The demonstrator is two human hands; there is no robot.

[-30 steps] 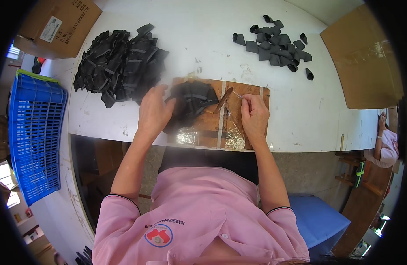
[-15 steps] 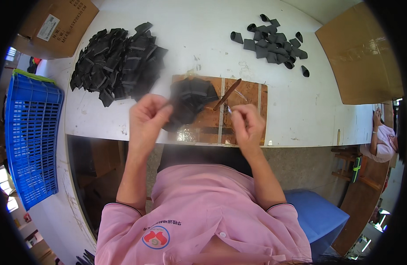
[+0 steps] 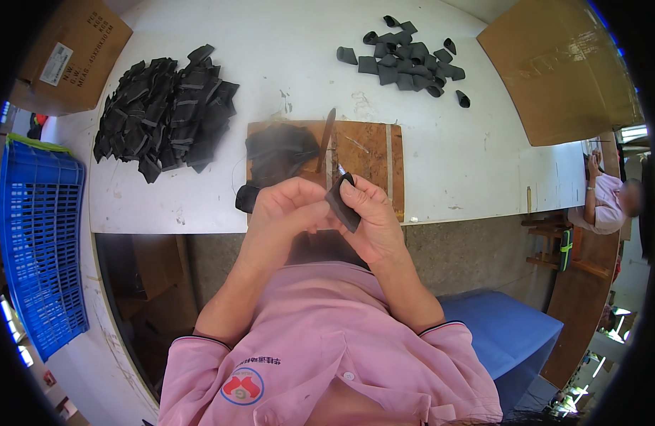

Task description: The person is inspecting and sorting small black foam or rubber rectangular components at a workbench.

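My right hand (image 3: 373, 213) grips a small black fabric piece (image 3: 345, 206) between thumb and fingers. A thin, silvery pointed tool tip (image 3: 341, 169) sticks up beside its thumb; the rest of that tool is hidden. Close against the piece's left side is my left hand (image 3: 292, 206), its fingers curled into a pinch and slightly blurred. Whatever the pinch holds cannot be made out. Beyond the hands lies a brown board (image 3: 370, 142) with tape strips. On it rest a heap of black fabric pieces (image 3: 279, 153) and a narrow brown stick (image 3: 327, 138). A rolled black piece (image 3: 247, 199) sits at the board's left edge.
A large pile of black fabric pieces (image 3: 160, 113) covers the table's (image 3: 285, 85) left; several black tubular pieces (image 3: 409, 60) are scattered far right. Cardboard boxes (image 3: 75, 60) (image 3: 558, 71) flank both sides. A blue crate (image 3: 43, 241) stands left, a blue stool (image 3: 501, 334) right. Another person (image 3: 608, 199) sits far right.
My hands have come together near the table's front edge. A black fabric piece is now in my right hand. The left hand has moved right, away from the heap on the board.
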